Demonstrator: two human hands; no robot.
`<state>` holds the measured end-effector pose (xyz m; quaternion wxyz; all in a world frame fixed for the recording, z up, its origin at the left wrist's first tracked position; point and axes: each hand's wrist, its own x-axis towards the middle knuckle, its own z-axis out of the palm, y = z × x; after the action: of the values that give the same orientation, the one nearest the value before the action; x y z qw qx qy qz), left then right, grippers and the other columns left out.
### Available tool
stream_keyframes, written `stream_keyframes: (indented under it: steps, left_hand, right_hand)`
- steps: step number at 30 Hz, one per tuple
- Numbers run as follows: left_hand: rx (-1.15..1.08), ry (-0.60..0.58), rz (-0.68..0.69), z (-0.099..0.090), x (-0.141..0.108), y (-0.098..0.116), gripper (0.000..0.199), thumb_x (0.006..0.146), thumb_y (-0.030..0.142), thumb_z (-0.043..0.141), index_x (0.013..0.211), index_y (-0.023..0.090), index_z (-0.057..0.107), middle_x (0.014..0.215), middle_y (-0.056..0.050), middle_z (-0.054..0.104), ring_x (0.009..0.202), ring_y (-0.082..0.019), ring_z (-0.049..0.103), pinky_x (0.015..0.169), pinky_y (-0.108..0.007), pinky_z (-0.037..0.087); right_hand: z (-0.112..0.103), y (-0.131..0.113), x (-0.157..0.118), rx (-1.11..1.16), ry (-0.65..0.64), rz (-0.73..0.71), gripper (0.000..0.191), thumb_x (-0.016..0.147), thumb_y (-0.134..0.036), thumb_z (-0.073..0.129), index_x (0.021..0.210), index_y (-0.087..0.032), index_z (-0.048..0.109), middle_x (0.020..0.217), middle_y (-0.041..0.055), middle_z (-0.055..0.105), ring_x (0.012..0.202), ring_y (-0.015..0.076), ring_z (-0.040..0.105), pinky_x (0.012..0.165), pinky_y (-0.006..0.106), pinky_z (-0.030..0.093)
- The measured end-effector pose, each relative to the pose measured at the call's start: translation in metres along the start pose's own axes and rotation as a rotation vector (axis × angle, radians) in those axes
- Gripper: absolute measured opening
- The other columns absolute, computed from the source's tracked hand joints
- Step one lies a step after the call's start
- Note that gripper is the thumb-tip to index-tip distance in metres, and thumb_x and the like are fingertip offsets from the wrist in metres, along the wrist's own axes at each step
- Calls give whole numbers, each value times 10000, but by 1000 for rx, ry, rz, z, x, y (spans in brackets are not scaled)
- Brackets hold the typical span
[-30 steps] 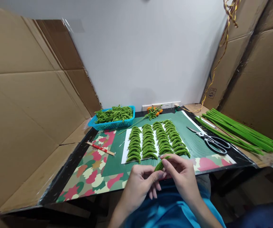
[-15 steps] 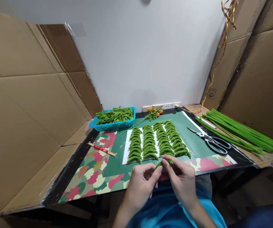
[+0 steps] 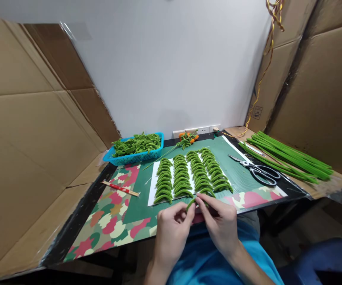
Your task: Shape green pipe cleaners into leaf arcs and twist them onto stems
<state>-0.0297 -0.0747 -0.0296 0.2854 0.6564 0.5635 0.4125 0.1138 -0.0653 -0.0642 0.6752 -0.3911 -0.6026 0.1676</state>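
My left hand [image 3: 173,225] and my right hand [image 3: 220,221] meet at the table's front edge. Between their fingertips is a short, curved piece of fuzzy green pipe cleaner [image 3: 191,203]; both hands pinch it, and the fingers cover part of it. Just beyond lies a white sheet [image 3: 152,194] bearing several columns of bent green pipe cleaner pieces [image 3: 181,176], stacked like overlapping arcs. My right fingers are close to the near end of one column; whether they touch it I cannot tell.
A blue basket [image 3: 132,159] of green pieces stands back left, beside an orange-and-green pipe cleaner flower [image 3: 187,139]. Black-handled scissors [image 3: 258,171] and long green pipe cleaners [image 3: 291,156] lie right. A red-wrapped stick packet [image 3: 121,188] lies left. Cardboard walls [image 3: 25,134] flank the table.
The whole view has shifted, so the table's contents appear slightly farther left. Both hands keep their pinch on the green piece, with only slight finger movement.
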Motion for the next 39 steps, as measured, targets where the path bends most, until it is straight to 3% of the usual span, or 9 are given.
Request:
stream_keyframes:
  steps: [5, 9, 14, 19, 29, 33, 36, 39]
  left_hand:
    - [-208, -55, -104, -4, 4, 1, 479, 925, 590, 698, 693, 174, 642, 482, 53, 453, 367, -78, 392, 391, -213, 271]
    - [-275, -82, -151, -5, 7, 1, 536, 961, 652, 616, 716, 176, 610, 534, 48, 492, 328, -75, 426, 362, -207, 281]
    - [-210, -97, -98, -5, 6, 0, 484, 968, 600, 643, 742, 173, 645, 513, 56, 462, 371, -74, 422, 395, -196, 308]
    - [-129, -64, -28, -6, 6, -3, 506, 963, 537, 671, 617, 175, 596, 519, 28, 511, 407, -82, 446, 422, -204, 353]
    - [-61, 27, 49, -7, 7, -8, 404, 966, 498, 684, 715, 185, 724, 523, 31, 542, 407, -96, 429, 432, -223, 372]
    - [-28, -106, 47, -20, 13, -4, 404, 995, 483, 643, 723, 189, 700, 567, 23, 592, 462, -112, 506, 484, -219, 423]
    - [79, -170, 135, -37, 20, -3, 315, 999, 451, 642, 868, 199, 778, 768, -21, 746, 625, -148, 643, 587, -222, 493]
    - [176, -201, 215, -49, 25, -6, 295, 1019, 414, 620, 915, 214, 810, 852, -32, 781, 688, -153, 670, 629, -226, 501]
  right_hand:
    - [2, 1, -3, 103, -40, 41, 255, 1041, -160, 621, 1254, -147, 762, 874, 59, 828, 632, 168, 794, 625, 223, 673]
    - [2, 2, -3, 60, -36, -4, 288, 1036, -138, 624, 1298, -144, 745, 834, 46, 820, 620, 162, 788, 625, 218, 666]
    - [2, 1, -1, -10, -8, -28, 263, 1040, -145, 616, 1251, -142, 773, 850, 65, 818, 646, 178, 790, 642, 237, 672]
    - [3, 5, -3, -34, -39, -50, 266, 1052, -139, 589, 1255, -132, 761, 844, 68, 814, 646, 181, 789, 621, 241, 666]
    - [6, 12, -4, -29, -80, -27, 288, 1066, -162, 583, 1316, -149, 726, 866, 62, 821, 680, 182, 803, 629, 231, 666]
    - [5, 11, -5, -61, -64, -74, 275, 1041, -144, 615, 1294, -148, 724, 904, 71, 824, 697, 185, 802, 646, 242, 668]
    - [4, 8, -3, -73, -69, -84, 221, 1037, -137, 613, 1215, -161, 743, 935, 78, 822, 748, 189, 808, 677, 244, 668]
    - [3, 5, -2, -86, -80, -111, 212, 1031, -123, 610, 1192, -163, 742, 954, 85, 818, 775, 189, 807, 690, 245, 663]
